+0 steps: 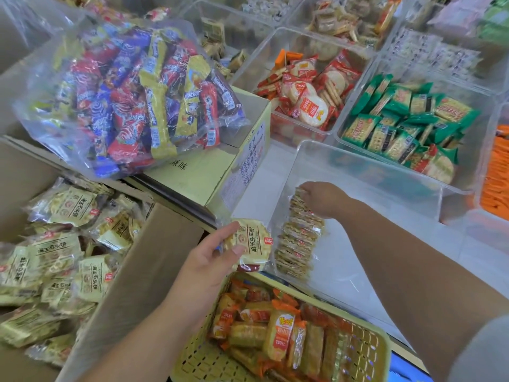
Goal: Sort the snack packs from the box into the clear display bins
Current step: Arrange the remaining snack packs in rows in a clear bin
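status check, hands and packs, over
Left hand grips one round pack beside the clear bin. Right hand inside the bin, fingers curled over the row of packs. Nothing blocking the bin.

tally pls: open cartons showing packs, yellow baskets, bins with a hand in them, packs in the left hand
Open carton: 1
Yellow basket: 1
Bin with the right hand in it: 1
Pack in the left hand: 1
Total: 4
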The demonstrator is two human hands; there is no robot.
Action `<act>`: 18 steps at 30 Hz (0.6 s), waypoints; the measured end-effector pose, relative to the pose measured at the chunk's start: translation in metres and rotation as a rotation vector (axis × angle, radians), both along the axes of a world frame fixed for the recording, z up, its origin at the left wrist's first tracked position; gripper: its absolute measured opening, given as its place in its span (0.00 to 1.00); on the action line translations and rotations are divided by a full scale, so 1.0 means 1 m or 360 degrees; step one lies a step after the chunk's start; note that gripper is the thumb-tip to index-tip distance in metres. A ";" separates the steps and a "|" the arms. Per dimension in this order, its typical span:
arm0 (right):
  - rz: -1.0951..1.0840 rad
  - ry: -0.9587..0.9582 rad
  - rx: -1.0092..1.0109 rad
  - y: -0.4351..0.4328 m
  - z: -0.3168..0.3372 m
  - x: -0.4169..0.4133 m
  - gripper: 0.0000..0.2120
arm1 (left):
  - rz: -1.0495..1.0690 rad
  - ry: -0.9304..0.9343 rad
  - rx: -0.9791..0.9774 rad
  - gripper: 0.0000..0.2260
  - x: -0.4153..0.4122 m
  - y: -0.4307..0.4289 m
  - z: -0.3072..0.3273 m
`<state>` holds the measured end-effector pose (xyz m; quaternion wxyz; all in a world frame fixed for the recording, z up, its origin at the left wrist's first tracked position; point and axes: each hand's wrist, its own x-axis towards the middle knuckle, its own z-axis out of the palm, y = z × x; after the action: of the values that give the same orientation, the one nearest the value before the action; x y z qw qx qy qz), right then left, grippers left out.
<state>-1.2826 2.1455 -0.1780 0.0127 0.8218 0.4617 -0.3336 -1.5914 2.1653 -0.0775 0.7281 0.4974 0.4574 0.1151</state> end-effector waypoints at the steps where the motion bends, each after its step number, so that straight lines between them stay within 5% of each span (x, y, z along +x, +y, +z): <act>1: 0.0028 -0.0002 -0.0010 -0.001 -0.001 0.000 0.20 | 0.0010 -0.0006 -0.0010 0.26 0.000 0.000 0.001; 9: -0.0002 0.0030 -0.0047 -0.008 0.012 0.000 0.30 | 0.0241 -0.0109 -0.0124 0.20 0.003 0.001 0.006; 14: 0.0081 -0.0048 0.0384 -0.033 0.053 -0.023 0.33 | 0.0368 -0.0292 -0.0270 0.17 0.005 0.007 0.010; 18: 0.0360 0.0168 0.0957 -0.075 0.090 -0.068 0.41 | 0.0271 -0.0315 -0.0353 0.21 0.016 0.012 0.011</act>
<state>-1.3502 2.0705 -0.0877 -0.2177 0.7138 0.6280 -0.2208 -1.5750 2.1777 -0.0661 0.8075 0.3598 0.4339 0.1736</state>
